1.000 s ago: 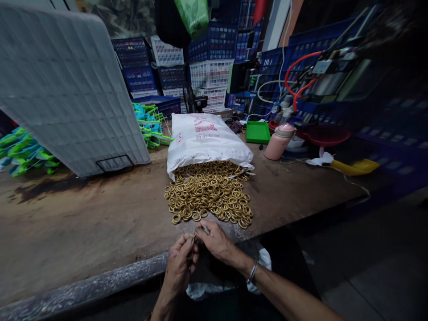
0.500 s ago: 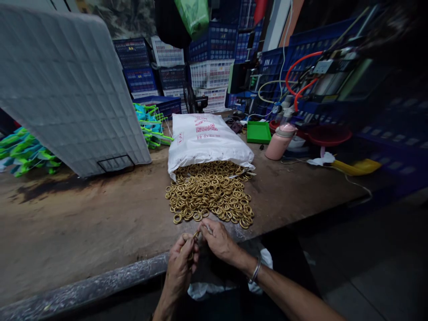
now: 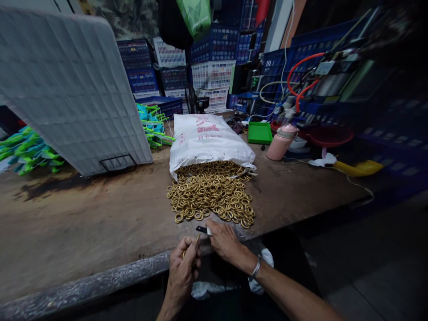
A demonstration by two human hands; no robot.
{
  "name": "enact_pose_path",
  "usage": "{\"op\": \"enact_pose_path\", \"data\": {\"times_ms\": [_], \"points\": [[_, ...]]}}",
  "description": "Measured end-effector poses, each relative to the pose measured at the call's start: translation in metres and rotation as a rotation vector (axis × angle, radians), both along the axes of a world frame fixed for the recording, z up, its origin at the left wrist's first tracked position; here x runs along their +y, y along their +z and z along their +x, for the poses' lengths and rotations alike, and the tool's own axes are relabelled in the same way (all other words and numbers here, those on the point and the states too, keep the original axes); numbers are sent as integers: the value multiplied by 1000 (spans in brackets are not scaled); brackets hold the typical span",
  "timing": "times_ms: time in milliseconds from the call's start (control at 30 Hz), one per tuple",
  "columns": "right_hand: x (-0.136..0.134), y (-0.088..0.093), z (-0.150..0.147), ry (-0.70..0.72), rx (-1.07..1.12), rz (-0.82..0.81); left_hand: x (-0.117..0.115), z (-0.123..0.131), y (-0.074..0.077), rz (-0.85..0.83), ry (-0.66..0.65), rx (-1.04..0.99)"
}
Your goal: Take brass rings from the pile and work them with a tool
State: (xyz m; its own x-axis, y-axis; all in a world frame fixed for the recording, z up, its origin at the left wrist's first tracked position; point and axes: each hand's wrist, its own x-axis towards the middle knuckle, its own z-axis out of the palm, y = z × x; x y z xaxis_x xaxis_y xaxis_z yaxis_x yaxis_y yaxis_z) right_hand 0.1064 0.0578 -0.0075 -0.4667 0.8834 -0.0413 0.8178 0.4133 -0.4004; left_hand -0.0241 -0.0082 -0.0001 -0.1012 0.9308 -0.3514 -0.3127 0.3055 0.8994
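My left hand (image 3: pixel 185 263) is closed on brass-coloured rings; one ring (image 3: pixel 198 239) stands edge-on between thumb and fingertip, and another shows within the curled fingers. Close by on the right, my right hand (image 3: pixel 224 240) grips a small knife (image 3: pixel 201 229) with a flat dark blade and a white part at the fingers. The blade points left, just above the held ring and apart from it. Beyond both hands lies a heap of brass-coloured rings (image 3: pixel 210 196), spilling from the mouth of a white sack (image 3: pixel 210 138) with red print.
A pale ribbed panel (image 3: pixel 73 89) leans at the left, near green and blue plastic pieces (image 3: pixel 154 127). To the right stand a green tray (image 3: pixel 260 133), a pink bottle (image 3: pixel 281 142) and a red dish (image 3: pixel 329 136). The worktable's front edge (image 3: pixel 100 283) runs below my hands.
My right hand has drawn slightly away from the left, and the dark blade now shows clearly. The left hand still holds its rings. The whole view has shifted a little.
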Motion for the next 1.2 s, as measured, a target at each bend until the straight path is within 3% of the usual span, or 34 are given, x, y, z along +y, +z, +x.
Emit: {"op": "enact_pose_path", "data": {"times_ms": [133,267,400,633,733,933,1200], "points": [[4,-1,3,-51,47,29,-11,5,1,-67,-78,-162],[1,-1,2,-35,88,38,-20,13,-15,-213,-199,-252],[-11,0,2,58,69,-16,-26,22,-27,-265,-129,-286],[-36,16,23,81,3,-110,-32,29,-12,-148,-69,-334],[-46,14,31,108,-8,-158,-33,30,-7,-122,-48,-276],[-59,0,33,101,-16,-109,-33,33,-8,-106,-30,-210],[-60,-3,30,109,-43,-68,-38,33,-14,-94,-30,-129]]}}
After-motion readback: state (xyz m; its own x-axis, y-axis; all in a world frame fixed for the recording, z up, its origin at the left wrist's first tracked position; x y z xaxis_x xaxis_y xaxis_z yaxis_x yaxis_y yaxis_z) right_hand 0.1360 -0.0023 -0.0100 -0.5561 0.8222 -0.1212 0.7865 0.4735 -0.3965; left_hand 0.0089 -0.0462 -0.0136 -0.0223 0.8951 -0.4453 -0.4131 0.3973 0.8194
